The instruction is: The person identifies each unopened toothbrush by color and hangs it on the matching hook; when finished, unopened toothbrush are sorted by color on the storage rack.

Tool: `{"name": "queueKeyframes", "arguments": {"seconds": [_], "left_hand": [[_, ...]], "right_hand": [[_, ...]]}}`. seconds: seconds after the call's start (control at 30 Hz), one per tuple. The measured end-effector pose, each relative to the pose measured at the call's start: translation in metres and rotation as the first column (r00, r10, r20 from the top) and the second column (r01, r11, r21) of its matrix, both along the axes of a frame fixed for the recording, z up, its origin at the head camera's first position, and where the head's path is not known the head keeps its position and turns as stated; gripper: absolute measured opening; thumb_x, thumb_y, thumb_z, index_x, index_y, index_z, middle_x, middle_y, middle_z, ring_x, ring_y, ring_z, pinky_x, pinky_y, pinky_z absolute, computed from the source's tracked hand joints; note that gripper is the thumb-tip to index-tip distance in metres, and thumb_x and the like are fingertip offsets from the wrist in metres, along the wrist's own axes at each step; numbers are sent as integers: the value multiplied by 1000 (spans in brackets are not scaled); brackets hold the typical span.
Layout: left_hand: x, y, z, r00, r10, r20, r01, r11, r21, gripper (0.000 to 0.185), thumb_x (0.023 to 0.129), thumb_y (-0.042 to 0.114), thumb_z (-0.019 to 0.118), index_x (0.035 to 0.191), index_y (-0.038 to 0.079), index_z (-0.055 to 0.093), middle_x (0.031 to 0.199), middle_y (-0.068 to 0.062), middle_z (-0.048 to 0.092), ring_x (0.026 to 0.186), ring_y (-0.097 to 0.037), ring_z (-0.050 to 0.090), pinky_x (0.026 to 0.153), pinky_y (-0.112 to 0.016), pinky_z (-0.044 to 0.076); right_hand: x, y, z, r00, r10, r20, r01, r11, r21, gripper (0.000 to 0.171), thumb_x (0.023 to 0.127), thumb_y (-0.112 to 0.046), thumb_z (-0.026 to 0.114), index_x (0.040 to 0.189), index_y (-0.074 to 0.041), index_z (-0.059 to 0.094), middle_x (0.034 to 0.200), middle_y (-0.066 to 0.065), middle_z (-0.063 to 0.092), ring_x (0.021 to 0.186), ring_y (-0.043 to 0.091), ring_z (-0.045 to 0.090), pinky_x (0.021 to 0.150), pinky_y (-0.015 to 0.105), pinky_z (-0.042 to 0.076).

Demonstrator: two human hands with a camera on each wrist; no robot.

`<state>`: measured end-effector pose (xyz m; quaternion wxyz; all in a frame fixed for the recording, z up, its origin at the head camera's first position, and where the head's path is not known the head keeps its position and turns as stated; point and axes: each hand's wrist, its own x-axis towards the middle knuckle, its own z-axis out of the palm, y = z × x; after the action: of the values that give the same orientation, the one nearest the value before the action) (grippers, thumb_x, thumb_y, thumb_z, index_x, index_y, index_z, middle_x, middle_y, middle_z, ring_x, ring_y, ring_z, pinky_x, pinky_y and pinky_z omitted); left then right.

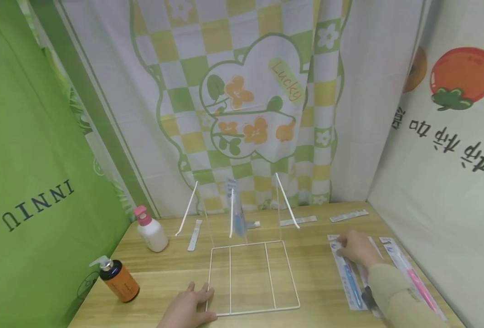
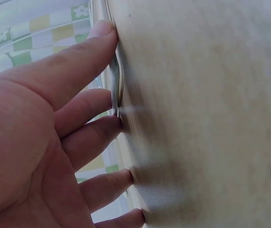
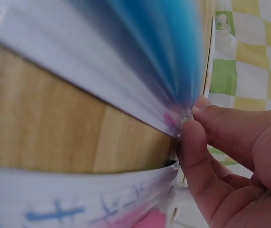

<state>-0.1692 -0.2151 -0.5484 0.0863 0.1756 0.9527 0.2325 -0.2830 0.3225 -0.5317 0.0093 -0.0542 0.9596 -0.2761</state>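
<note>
On the right of the wooden table, my right hand [image 1: 358, 249] pinches the top edge of a packaged blue toothbrush [image 1: 351, 279] between thumb and fingers. Close up in the right wrist view, the blue pack [image 3: 166, 42] stretches away from the fingertips. Another pack, partly hidden by my hand and sleeve, lies beside it, and a packaged pink toothbrush [image 1: 418, 281] is farther right. My left hand [image 1: 186, 306] rests at the front left corner of a white wire rack [image 1: 258, 312], fingers spread, its thumb touching the wire. From the rack's middle hook hangs one toothbrush pack [image 1: 238, 212].
At the left stand an orange pump bottle [image 1: 121, 283] and a white bottle with a pink pump [image 1: 153, 235]. Paper strips, such as one near the rack [image 1: 194, 235], lie along the back. A small tube [image 1: 253, 224] lies behind the hanging pack. Fabric walls enclose the table.
</note>
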Motion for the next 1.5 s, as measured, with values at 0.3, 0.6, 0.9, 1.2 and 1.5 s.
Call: {"name": "queueKeyframes", "arguments": {"seconds": [0.3, 0.6, 0.9, 1.2, 1.5], "left_hand": [[7, 3, -9, 1000, -16, 21, 16, 1000, -20, 71, 84, 45, 90, 142, 10, 70, 153, -19, 59, 136, -73, 42, 98, -92, 33], [13, 3, -9, 1000, -8, -1, 8, 1000, -14, 72, 86, 51, 87, 142, 10, 70, 152, -19, 61, 136, -72, 43, 99, -90, 35], [9, 3, 1, 997, 53, -59, -53, 999, -1, 68, 86, 51, 87, 141, 14, 72, 153, -19, 60, 132, -73, 47, 102, -86, 39], [6, 6, 3, 998, 43, -53, -43, 999, 9, 68, 86, 46, 89, 140, 10, 72, 154, -15, 60, 142, -67, 41, 109, -85, 32], [7, 5, 2, 997, 41, -59, -40, 999, 6, 68, 85, 48, 88, 140, 11, 72, 154, -14, 60, 143, -66, 42, 112, -83, 32]], "right_hand": [[17, 8, -16, 997, -43, 68, 46, 998, -40, 45, 87, -14, 85, 125, 6, 73, 105, 20, 74, 94, 35, 69, 86, 61, 59], [24, 9, -20, 998, -34, 57, 38, 996, -82, 45, 89, -14, 84, 127, 6, 72, 114, 28, 74, 105, 48, 70, 91, 66, 58], [4, 7, -10, 997, -37, 64, 43, 994, -102, 48, 90, -16, 83, 132, 4, 71, 121, 31, 72, 112, 51, 68, 96, 68, 55], [-2, 8, -5, 996, -44, 78, 50, 995, -90, 48, 90, -17, 84, 131, 5, 71, 121, 31, 72, 111, 49, 68, 97, 66, 55], [3, 6, -3, 992, -57, 115, 71, 989, -126, 53, 93, -22, 83, 138, 1, 68, 131, 33, 68, 119, 53, 65, 101, 70, 52]]}}
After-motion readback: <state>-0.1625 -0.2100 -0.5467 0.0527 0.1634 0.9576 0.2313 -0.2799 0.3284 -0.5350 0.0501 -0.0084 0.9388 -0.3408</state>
